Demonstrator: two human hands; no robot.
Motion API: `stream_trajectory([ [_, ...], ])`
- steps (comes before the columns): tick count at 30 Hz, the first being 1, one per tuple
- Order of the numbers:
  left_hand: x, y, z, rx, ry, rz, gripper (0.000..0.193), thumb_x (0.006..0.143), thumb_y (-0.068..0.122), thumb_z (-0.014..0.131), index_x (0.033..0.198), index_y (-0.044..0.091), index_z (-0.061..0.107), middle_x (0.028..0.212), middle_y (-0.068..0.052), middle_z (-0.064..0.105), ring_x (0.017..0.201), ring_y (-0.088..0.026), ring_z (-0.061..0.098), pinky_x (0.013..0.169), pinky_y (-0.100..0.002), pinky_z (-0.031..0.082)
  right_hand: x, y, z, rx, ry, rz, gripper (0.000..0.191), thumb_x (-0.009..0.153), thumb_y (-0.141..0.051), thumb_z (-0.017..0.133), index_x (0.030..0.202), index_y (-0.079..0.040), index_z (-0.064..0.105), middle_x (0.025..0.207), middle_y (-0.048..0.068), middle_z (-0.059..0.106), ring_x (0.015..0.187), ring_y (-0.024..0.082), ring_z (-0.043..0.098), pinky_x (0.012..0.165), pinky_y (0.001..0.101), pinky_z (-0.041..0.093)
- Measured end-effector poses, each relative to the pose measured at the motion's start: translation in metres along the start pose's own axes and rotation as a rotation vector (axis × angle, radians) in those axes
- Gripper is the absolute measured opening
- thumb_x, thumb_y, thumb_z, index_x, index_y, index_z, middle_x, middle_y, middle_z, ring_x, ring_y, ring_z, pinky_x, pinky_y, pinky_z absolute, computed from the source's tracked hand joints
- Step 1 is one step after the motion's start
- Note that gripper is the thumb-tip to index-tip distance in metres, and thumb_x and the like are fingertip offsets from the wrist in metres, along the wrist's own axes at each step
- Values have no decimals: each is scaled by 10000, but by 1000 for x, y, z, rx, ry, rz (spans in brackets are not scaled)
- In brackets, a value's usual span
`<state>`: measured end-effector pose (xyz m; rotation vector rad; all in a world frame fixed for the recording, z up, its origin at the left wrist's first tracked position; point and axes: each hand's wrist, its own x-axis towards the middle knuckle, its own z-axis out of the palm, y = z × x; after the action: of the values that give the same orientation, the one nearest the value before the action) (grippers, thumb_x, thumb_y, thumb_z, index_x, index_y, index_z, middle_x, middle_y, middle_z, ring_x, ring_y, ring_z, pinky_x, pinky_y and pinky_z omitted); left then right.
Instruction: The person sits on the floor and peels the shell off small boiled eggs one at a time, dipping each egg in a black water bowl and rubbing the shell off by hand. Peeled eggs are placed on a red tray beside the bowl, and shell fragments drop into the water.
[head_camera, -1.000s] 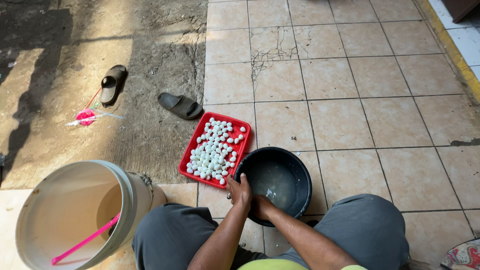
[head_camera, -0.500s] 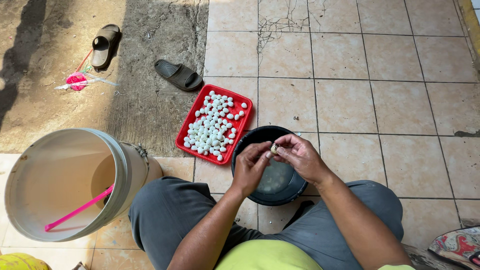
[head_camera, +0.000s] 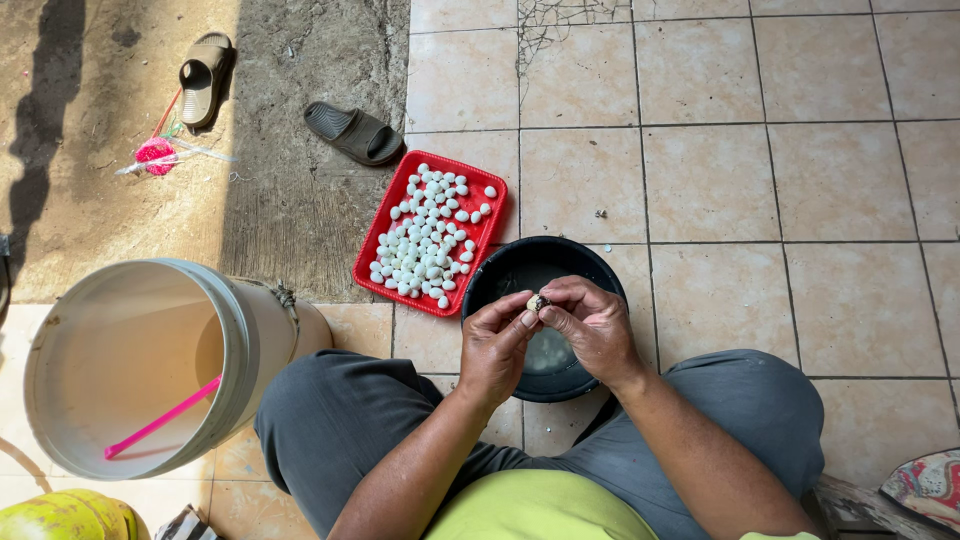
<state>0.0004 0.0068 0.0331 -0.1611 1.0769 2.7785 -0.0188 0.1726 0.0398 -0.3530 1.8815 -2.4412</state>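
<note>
Head view, two hands (head_camera: 545, 335) pinching one small egg (head_camera: 537, 302), one black bowl (head_camera: 510, 268)

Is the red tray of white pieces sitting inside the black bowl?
No, the red tray lies on the floor beside the black bowl, to its left.

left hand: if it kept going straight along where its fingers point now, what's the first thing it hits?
Probably the small pale item pinched at its fingertips, then the right hand facing it. The left hand points up-right, above the black bowl; depth unclear.

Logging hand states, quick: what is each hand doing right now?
Left hand: grip pinched shut on the small pale egg above the black basin.
Right hand: fingertips pinch the same egg.
</note>
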Motion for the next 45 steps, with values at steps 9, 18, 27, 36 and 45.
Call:
stream_trajectory([
  [9, 1, 29, 13, 933, -94, 455, 260, 934, -11, 745, 1194, -18, 733, 1115, -113, 732, 1004, -183, 723, 847, -288, 597, 8, -16, 2, -164, 67, 139, 147, 962, -21, 710, 1098, 32, 696, 1042, 114, 721, 920, 144, 719, 812, 292, 629],
  [18, 11, 22, 5, 537, -35, 95, 270, 960, 36, 707, 1225, -19, 694, 1109, -92, 719, 970, -149, 731, 861, -281, 623, 10, -55, 23, -689, -2, -72, 163, 927, 13, 696, 1090, 14, 693, 1018, 124, 747, 888, 167, 763, 740, 279, 629],
  [27, -4, 14, 12, 784, -11, 275, 241, 927, 24, 761, 1163, -18, 736, 1106, -102, 717, 938, -124, 713, 819, -259, 615, 6, -60, 23, -931, 12, -218, 176, 873, 23, 735, 1024, -13, 653, 883, 126, 722, 777, 238, 745, 652, 330, 592],
  [36, -4, 4, 9, 668, -3, 224, 256, 951, 34, 734, 1198, -30, 714, 1150, -101, 706, 1004, -151, 727, 890, -285, 620, 7, -64, 19, -863, 12, -67, 146, 892, -8, 724, 1019, -15, 652, 873, 112, 738, 766, 193, 765, 620, 305, 612],
  [45, 8, -3, -12, 316, -126, -76, 333, 1007, 43, 659, 1324, -56, 634, 1163, -158, 730, 1024, -184, 719, 941, -349, 612, 7, -55, 6, -510, 11, 178, 109, 942, -13, 667, 1044, 16, 639, 903, 97, 743, 825, 112, 745, 707, 263, 629],
])
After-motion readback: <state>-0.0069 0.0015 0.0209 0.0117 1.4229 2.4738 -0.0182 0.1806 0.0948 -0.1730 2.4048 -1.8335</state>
